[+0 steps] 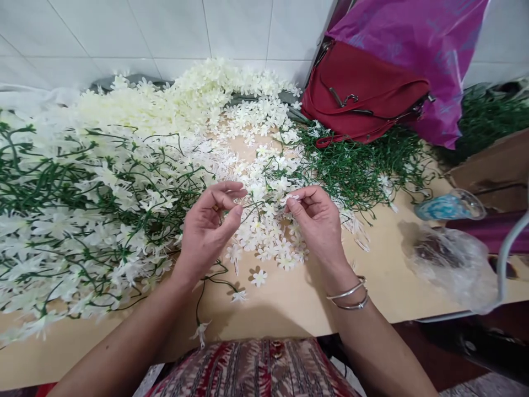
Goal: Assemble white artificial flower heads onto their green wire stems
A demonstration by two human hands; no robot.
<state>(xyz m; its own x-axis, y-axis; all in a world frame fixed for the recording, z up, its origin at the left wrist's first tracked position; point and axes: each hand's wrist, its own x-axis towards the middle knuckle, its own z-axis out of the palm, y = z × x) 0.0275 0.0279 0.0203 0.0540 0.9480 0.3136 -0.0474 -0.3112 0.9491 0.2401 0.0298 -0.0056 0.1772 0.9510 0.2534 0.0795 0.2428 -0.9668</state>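
Note:
My left hand [210, 220] is closed around a green plastic flower stem [253, 206], one end of which sticks out past the fingertips to the right. Below that hand, dangling stem branches [200, 298] end in white blossoms. My right hand [316, 218] pinches a small white artificial flower [291, 198] between thumb and index finger, a short way from the stem's tip. Under and between both hands lie loose white flower heads [268, 237] on the tan tabletop [285, 300]. A single blossom [259, 277] rests apart, nearer to me.
Finished-looking flower sprays [103, 209] are heaped at left, cream blossoms [198, 91] behind. Bare green stems [351, 168] lie at right under a red handbag [359, 91] and purple plastic bag [417, 44]. A plastic cup [450, 205] and clear bag [454, 264] sit far right.

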